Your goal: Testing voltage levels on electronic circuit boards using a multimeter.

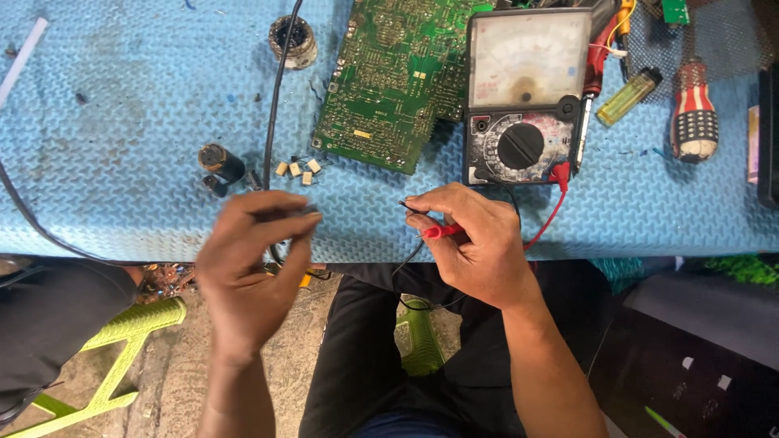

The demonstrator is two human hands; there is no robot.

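Right hand (475, 243) pinched shut on red and black probes (442, 231), tips aimed left at blurred left hand (251, 259), fingers closed, contents unclear, nearest small beige capacitors (297, 169).

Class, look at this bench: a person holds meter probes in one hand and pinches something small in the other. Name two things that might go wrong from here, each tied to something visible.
1. The right hand grips the red probe and a black one together; their bare tips could touch and spoil a reading.
2. The left hand is blurred near the mat's front edge; whatever its fingers pinch might drop to the floor, as might the small tan components if swept.
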